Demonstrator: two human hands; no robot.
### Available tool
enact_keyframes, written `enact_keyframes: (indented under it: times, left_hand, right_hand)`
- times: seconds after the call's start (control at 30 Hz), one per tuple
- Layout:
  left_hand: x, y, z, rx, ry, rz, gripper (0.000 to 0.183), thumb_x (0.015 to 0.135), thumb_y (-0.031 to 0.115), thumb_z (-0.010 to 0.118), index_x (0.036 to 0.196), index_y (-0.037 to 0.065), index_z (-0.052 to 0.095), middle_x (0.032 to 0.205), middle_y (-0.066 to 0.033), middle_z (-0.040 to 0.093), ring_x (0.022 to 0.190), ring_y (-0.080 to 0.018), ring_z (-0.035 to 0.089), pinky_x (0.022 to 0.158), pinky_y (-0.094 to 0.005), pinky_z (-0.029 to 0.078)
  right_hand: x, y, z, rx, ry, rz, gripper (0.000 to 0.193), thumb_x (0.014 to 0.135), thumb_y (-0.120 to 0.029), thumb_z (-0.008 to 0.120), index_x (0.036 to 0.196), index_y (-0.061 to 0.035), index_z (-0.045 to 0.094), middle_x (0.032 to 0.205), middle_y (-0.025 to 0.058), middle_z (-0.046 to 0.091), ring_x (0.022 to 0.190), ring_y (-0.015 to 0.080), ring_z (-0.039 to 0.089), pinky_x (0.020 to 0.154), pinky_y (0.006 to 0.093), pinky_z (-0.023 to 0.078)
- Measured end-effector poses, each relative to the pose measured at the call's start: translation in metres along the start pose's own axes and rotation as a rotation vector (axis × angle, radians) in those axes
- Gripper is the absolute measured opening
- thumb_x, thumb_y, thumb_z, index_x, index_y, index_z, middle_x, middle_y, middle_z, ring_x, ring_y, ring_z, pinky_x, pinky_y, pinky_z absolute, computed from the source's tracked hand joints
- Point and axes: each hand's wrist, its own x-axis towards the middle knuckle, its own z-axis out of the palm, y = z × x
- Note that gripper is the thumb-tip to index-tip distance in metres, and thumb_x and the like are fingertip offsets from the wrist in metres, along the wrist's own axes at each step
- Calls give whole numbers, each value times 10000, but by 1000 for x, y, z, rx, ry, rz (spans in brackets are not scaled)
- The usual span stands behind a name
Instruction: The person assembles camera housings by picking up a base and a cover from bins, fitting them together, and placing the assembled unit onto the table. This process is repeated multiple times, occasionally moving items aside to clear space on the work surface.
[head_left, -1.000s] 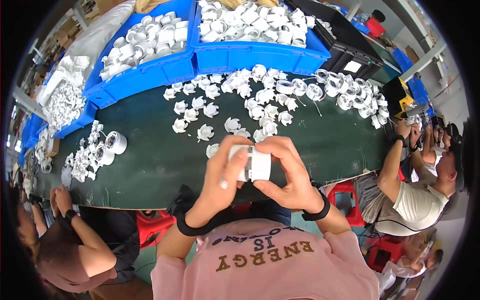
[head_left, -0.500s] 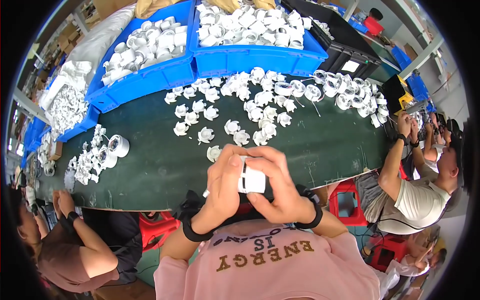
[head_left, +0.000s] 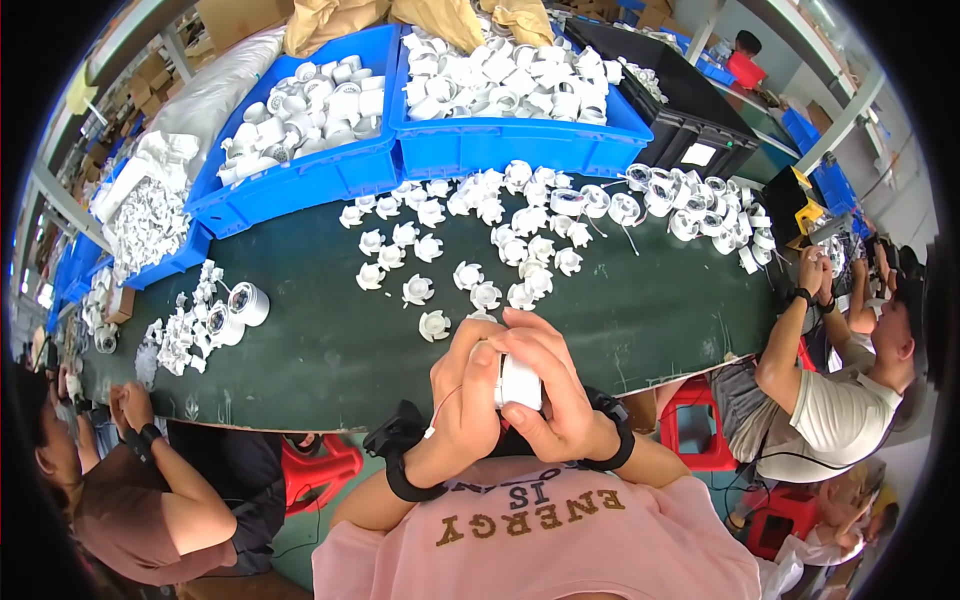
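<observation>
Close to my body, over the near table edge, a small white cylindrical housing (head_left: 520, 385) is held between both hands. A dark line runs along its left part, and a thin wire ending in a small white plug hangs by my left wrist. Wrapped around its left side is my left hand (head_left: 466, 390). My right hand (head_left: 556, 385) grips the other side, its thumb low on the white surface. The fingers hide much of the housing. Just beyond the hands lie loose white petal-shaped plastic parts (head_left: 434, 325).
Blue bins (head_left: 520, 140) of white round parts line the far side, beside a black crate (head_left: 690, 125). White wired ring units (head_left: 690, 200) cluster at right on the green table (head_left: 330, 350). More white parts (head_left: 185, 335) lie at left. People sit on both sides.
My hands and the housing have shifted slightly right and lower in the picture. The fingers have closed further around it, and the wire now shows by my left wrist. The view has tilted a little.
</observation>
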Motion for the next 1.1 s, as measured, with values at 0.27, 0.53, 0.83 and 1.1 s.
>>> enact_keyframes:
  times: [0.27,0.53,0.83,1.1]
  left_hand:
    - [2,10,1,13,-27,-30,268,927,141,338,943,-36,538,874,-169,574,648,-283,572,545,-341,431]
    - [4,-22,-7,-55,35,-285,364,975,302,339,1042,-7,521,811,-121,576,669,-238,576,593,-366,431]
    - [84,-1,-40,248,-615,-36,768,820,263,707,1388,-23,277,1309,-192,419,1185,-240,458,996,-345,388]
    - [319,-136,-254,1424,786,-314,772,582,545,796,1012,-61,586,1055,-257,625,1031,-400,598,841,-451,492]
  right_hand:
    - [0,8,-5,-15,-48,-72,604,903,-239,541,1362,77,308,1323,238,413,1268,437,349,1049,528,275]
    - [19,32,-7,156,-266,47,819,828,-203,613,1437,64,133,1457,253,223,1326,380,276,1092,443,229]
    - [39,84,-6,23,160,310,544,707,-16,746,1179,-55,479,1144,144,485,915,247,560,813,331,465]
    - [27,70,-47,392,289,483,580,703,-1,726,1167,-48,381,1078,123,555,948,171,561,804,300,466]
